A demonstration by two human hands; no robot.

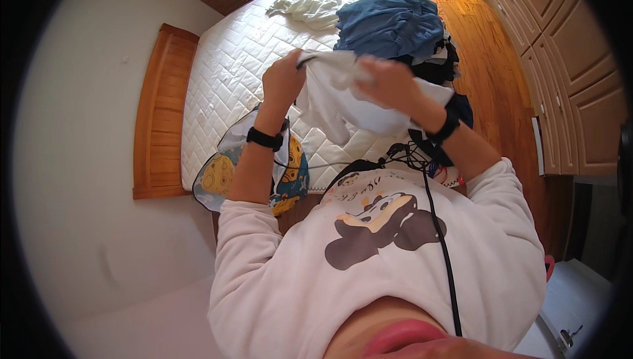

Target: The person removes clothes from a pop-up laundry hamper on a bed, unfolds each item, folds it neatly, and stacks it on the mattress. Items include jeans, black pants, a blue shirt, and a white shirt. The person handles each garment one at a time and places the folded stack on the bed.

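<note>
A white garment (323, 98) hangs between my hands above the mattress, its lower part drooping in folds. My left hand (283, 81) is closed on its upper left corner, where a dark edge shows. At the garment's upper right, my right hand (389, 84) is blurred by motion; its fingers appear closed on the cloth. The exact kind of garment cannot be made out. Just beyond my right hand lies a pile of folded blue clothing (389, 26).
The white quilted mattress (227, 62) bears a crumpled pale green cloth (306, 6) and dark clothes (440, 62). A colourful cartoon-patterned bag (221, 171) sits near my left forearm. Black cables (409, 154) tangle before my body. Wooden cabinets (554, 69) stand right.
</note>
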